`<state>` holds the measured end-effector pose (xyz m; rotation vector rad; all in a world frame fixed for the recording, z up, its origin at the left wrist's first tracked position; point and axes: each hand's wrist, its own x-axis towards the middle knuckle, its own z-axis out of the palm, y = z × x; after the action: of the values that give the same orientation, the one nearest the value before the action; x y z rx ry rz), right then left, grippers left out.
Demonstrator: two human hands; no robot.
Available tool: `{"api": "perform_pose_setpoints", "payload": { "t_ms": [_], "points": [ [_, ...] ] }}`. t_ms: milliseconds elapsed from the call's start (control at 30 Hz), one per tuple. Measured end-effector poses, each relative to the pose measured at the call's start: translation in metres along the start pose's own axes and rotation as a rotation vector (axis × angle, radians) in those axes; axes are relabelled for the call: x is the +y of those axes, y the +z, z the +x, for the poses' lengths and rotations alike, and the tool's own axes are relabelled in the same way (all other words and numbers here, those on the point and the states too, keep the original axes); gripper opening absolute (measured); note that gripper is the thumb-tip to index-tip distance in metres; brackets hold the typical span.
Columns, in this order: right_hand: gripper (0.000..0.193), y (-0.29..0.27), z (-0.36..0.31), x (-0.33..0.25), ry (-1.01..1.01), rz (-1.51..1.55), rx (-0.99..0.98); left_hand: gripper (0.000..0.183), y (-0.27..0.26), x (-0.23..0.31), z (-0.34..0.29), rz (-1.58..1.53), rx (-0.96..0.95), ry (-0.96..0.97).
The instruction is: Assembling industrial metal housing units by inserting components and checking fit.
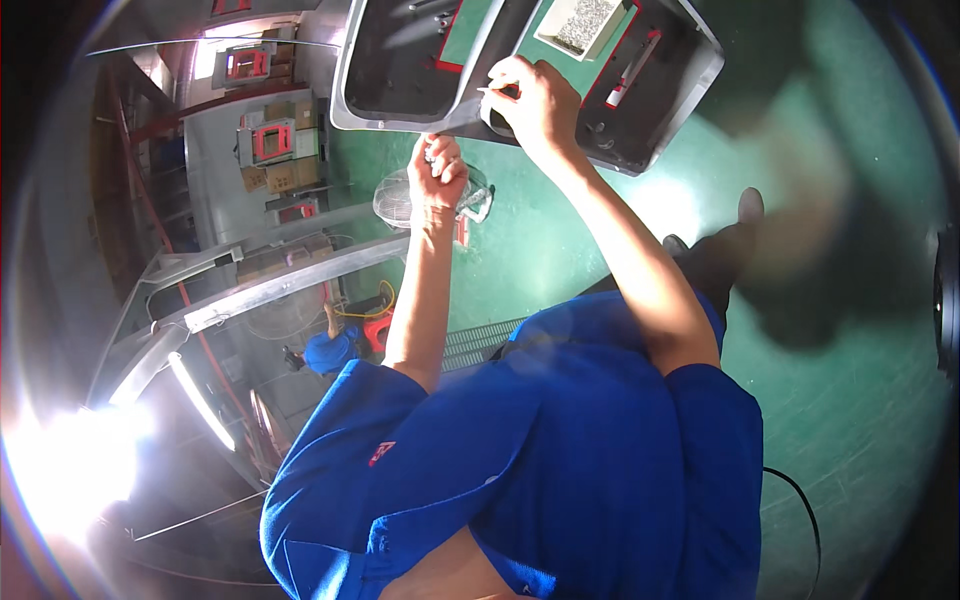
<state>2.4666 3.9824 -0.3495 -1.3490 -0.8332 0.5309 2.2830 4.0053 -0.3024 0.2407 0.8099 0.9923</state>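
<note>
A large dark moulded panel (400, 70) with a pale rim spans the top of the view, its near edge toward me. My right hand (540, 108) is over the panel's middle rib, fingers curled in a pinch around something thin and pale whose kind I cannot make out. Just below the near edge, my left hand (438, 172) is closed with its fingers bent up toward the rim. Whatever may be inside that hand is hidden.
A cream tray (560, 44) of small metal pieces sits at the panel's far side, near a red-and-white stick-like tool (632, 72). Beyond my left hand stands a round wire-caged fan (393, 200). Another person in blue (332, 350) is at lower left, beside a red stool (378, 333).
</note>
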Motion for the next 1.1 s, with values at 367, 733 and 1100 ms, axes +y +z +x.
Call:
{"api": "perform_pose_setpoints", "payload": {
  "t_ms": [367,733,1100],
  "points": [
    [0.026,0.035,0.013,0.008,-0.074,-0.083,-0.011,0.020,-0.007,0.000,0.002,-0.058,-0.024,-0.015],
    [0.026,0.043,0.019,0.003,-0.088,-0.051,-0.012,0.020,-0.015,-0.002,0.002,-0.135,-0.065,-0.016],
    [0.026,0.021,0.026,0.002,-0.125,0.099,-0.137,0.022,-0.016,-0.013,-0.006,0.105,-0.069,-0.110]
  ]
}}
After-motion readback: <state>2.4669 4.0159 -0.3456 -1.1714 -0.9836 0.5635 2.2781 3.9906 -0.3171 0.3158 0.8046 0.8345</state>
